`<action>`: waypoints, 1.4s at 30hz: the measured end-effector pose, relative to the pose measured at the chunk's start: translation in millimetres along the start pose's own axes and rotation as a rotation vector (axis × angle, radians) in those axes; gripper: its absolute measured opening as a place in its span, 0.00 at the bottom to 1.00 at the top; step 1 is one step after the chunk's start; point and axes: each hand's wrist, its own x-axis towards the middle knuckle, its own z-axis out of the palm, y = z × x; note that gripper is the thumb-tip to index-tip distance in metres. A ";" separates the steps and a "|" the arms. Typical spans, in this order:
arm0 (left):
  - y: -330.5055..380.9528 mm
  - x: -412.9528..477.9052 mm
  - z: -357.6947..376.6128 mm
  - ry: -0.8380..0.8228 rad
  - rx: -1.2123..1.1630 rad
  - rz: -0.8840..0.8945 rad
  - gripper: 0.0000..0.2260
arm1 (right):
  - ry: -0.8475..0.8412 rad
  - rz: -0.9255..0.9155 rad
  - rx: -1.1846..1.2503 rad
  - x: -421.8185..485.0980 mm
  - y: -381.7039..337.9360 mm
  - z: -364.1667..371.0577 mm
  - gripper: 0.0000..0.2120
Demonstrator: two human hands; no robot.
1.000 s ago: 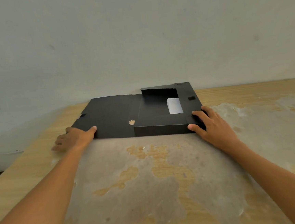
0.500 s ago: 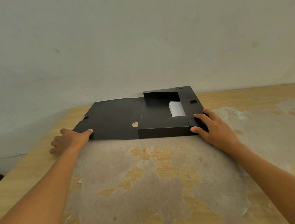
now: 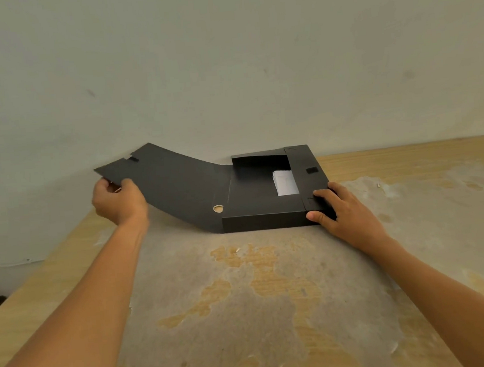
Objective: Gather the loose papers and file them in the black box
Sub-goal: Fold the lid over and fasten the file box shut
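Note:
The black box point(image 3: 264, 221) lies on the far middle of the wooden table, against the wall. White papers point(image 3: 286, 183) show inside it through a gap between the inner flaps. Its wide lid flap point(image 3: 173, 183) curves up off the table on the left. My left hand point(image 3: 118, 203) pinches the flap's raised left edge. My right hand point(image 3: 340, 212) presses on the box's near right corner, fingers on top and thumb against the front wall.
The table point(image 3: 246, 314) is worn, with grey patches over pale wood. A plain wall rises right behind the box. The table's left edge point(image 3: 38, 277) drops off to a darker floor area.
The lid flap lay flat on the table before; my left hand has taken its left edge and lifted it, bending it upward. My right hand stays on the box's corner.

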 end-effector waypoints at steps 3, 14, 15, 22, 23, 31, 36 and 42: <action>6.5 -15.1 15.0 -0.070 -0.002 0.132 0.12 | 0.007 -0.003 0.012 -0.4 0.3 -0.2 0.32; 28.7 -72.8 39.8 -0.262 -0.037 0.581 0.16 | 0.005 0.005 0.032 -1.3 0.4 -0.1 0.32; 29.6 -79.2 42.5 -0.290 -0.035 0.617 0.15 | 0.008 0.003 0.034 -1.8 0.4 -0.2 0.32; 28.7 -120.1 63.8 -0.566 0.013 0.871 0.14 | 0.041 -0.001 0.063 -2.6 1.0 -0.6 0.35; 27.7 -125.2 67.3 -0.600 0.020 0.898 0.14 | 0.054 0.002 0.074 -3.0 1.1 -0.8 0.37; 9.8 -161.7 83.4 -0.842 0.150 1.038 0.16 | 0.177 0.012 0.138 -3.8 0.2 -3.7 0.50; -3.3 -180.4 84.8 -0.956 0.180 1.097 0.12 | 0.202 0.022 0.140 -3.6 1.9 -3.4 0.54; -17.4 -200.1 86.7 -1.039 0.368 1.100 0.12 | 0.276 -0.004 0.134 -4.7 2.9 -3.2 0.52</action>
